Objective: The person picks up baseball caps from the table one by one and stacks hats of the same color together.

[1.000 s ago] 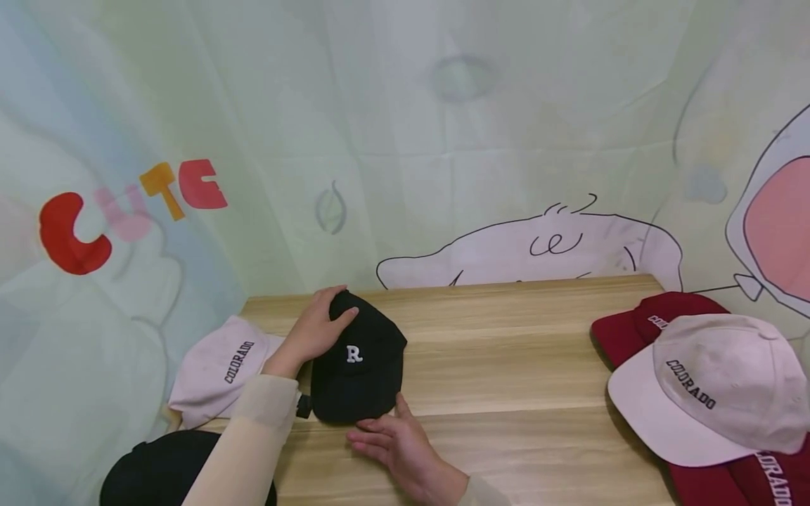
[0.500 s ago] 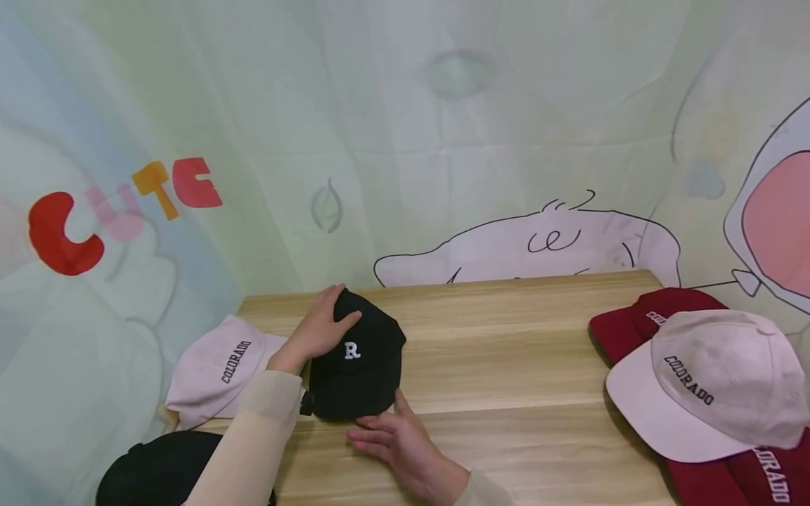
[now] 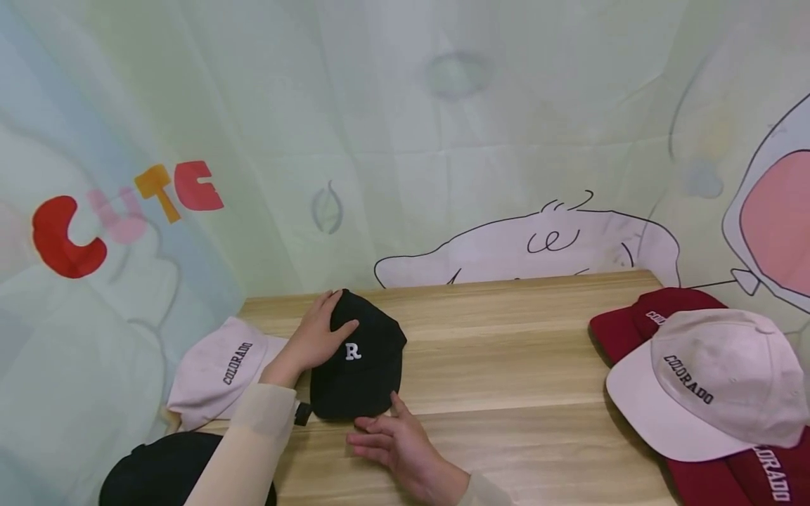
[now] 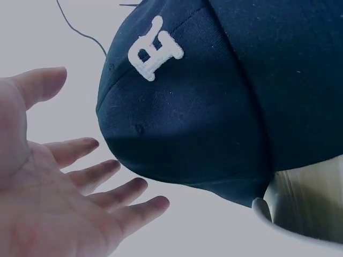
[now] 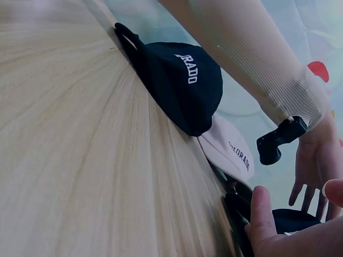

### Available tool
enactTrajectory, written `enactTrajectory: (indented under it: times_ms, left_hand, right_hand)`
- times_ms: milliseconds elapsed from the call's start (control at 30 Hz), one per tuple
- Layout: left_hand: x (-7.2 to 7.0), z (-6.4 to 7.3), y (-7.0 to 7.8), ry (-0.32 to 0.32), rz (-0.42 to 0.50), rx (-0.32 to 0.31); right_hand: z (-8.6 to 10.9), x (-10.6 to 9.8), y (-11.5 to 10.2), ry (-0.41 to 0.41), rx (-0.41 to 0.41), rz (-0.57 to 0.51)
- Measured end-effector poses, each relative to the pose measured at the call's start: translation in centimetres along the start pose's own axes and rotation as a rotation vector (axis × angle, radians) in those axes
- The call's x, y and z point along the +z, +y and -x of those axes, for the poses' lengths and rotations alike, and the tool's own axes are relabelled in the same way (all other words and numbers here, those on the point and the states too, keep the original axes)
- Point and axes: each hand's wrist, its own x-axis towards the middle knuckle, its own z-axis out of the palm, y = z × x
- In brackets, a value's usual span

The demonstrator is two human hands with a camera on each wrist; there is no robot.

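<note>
A black baseball cap [image 3: 373, 376] with a white letter R lies on the wooden table, its brim towards me. My left hand [image 3: 313, 341] is at the crown's left side, fingers spread. In the left wrist view, that palm [image 4: 53, 198] and its fingertips stand just clear of the black cap [image 4: 182, 123]. Near the brim's front edge is my right hand [image 3: 408, 450], its thumb up by the brim corner and its fingers loosely extended. Whether the thumb touches the brim I cannot tell. The right wrist view has my right hand [image 5: 295, 238] partly hiding this cap.
Left of the cap lies a pale pink COLORADO cap [image 3: 211, 372], with another black cap [image 3: 161, 467] nearer me, partly behind my sleeve. At the right, a pale pink cap [image 3: 728, 379] overlaps dark red caps [image 3: 683, 303]. A printed curtain [image 3: 443, 176] hangs behind the table [image 3: 538, 351].
My left hand has eased slightly left and down from the crown of the black cap. The cap and my right hand stay nearly where they were.
</note>
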Motion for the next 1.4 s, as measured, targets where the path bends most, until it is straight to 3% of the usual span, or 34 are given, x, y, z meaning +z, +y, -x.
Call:
enactTrajectory:
  times_ms: [267,500,700,900,1133,1400]
  left_hand:
    - [-0.7,3.0,-0.1,0.023,-0.030,0.001]
    - [-2.7,7.4,0.2,0.039,-0.091,-0.007]
    - [-4.5,11.1,-1.5,0.056,-0.114,-0.031]
    - [-6.9,14.5,-4.1,0.057,-0.111,-0.119]
    - [-10.1,18.2,-6.8,0.002,-0.181,-0.294]
    - [-11.1,20.2,-9.8,-0.090,-0.187,-0.425]
  right_hand:
    - [0.3,0.3,0.4,0.002,-0.031,0.016]
    - [0.6,0.9,1.4,-0.009,-0.045,0.055]
    - [0.8,1.9,2.6,-0.065,0.004,0.083]
    - [1.1,3.0,3.4,-0.106,0.040,0.119]
    - [1.6,4.1,3.7,-0.210,0.168,0.232]
    - [2.1,5.7,4.5,-0.234,0.238,0.308]
